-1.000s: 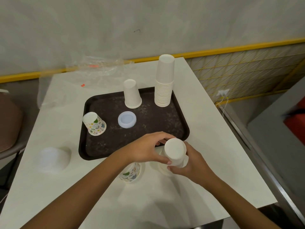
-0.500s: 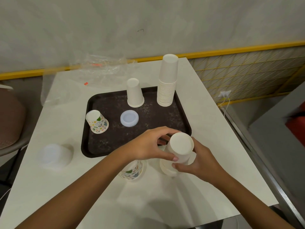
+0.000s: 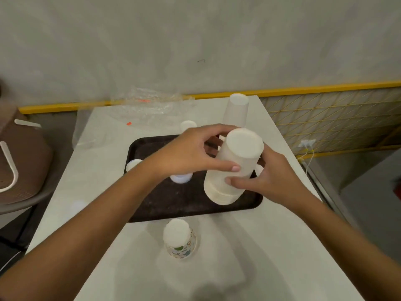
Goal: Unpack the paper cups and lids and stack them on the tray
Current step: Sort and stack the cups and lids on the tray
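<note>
Head view: where are the paper cups right now?

Both hands carry a stack of white cups (image 3: pixel 232 170), upside down and tilted, its base toward the camera, middle right of the frame. Its rims hang over the front right part of the tray (image 3: pixel 173 203); whether they touch it I cannot tell.

How do the fingers sit?

The left hand (image 3: pixel 191 153) lays its thumb across the stack's side, with its fingers curled round the far side. The right hand (image 3: pixel 273 179) presses its thumb low on the stack near the rims, fingers wrapped behind. Both are clamped on that stack.

What crowds the tray's edges?

A taller stack (image 3: pixel 236 114) stands at the far right corner, just behind the held one. A single white cup (image 3: pixel 187 125) peeks above the left hand at the far edge. A lid (image 3: pixel 181 178) lies partly under the left wrist, and a small cup (image 3: pixel 132 165) at the left edge is mostly hidden by the forearm.

And the room around it?

Dark tray surface shows between the lid and the held stack, down to the near rim. On the table (image 3: pixel 238 246), a patterned cup (image 3: pixel 179 238) stands upside down just in front of that rim, apart from it. Crumpled plastic wrap (image 3: pixel 149 103) lies at the table's far edge. The table's right edge runs close beside the tray, with floor (image 3: pixel 368 203) beyond.
</note>
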